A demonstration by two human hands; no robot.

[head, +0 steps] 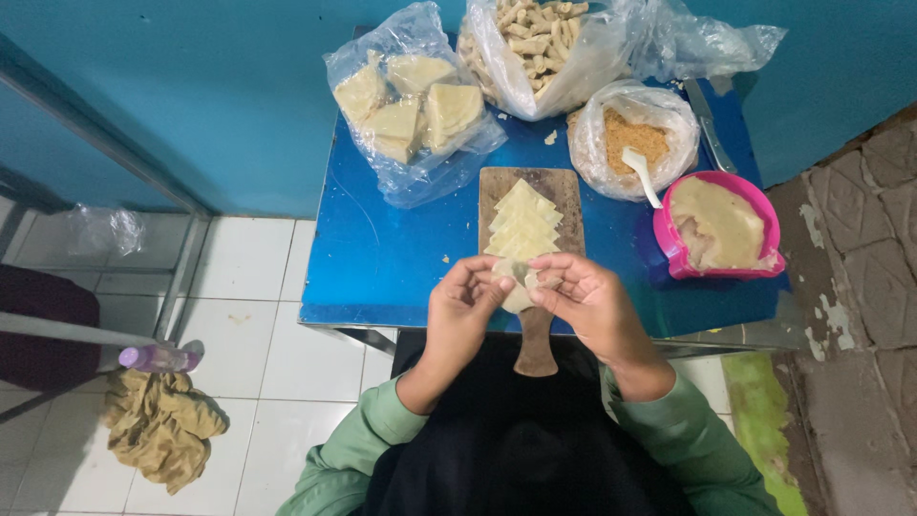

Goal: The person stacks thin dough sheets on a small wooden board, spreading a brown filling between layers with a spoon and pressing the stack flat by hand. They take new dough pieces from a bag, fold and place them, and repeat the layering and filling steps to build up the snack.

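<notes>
My left hand (460, 308) and my right hand (585, 298) meet over the near edge of a small blue table (382, 258). Together they pinch a pale dough wrapper (519, 283) between their fingertips, folding it. Just beyond the hands lies a wooden board (564, 191) with a handle pointing toward me. A fanned stack of triangular wrappers (522, 222) rests on it. What is inside the held wrapper is hidden by my fingers.
At the table's back stand a plastic bag of folded wrappers (411, 105), a bag of short pale sticks (540, 43), a bag of brown crumbs (632, 139) with a white spoon, and a pink bowl (723, 229) of pale batter. A cloth (162, 430) and a bottle (158, 358) lie on the floor tiles.
</notes>
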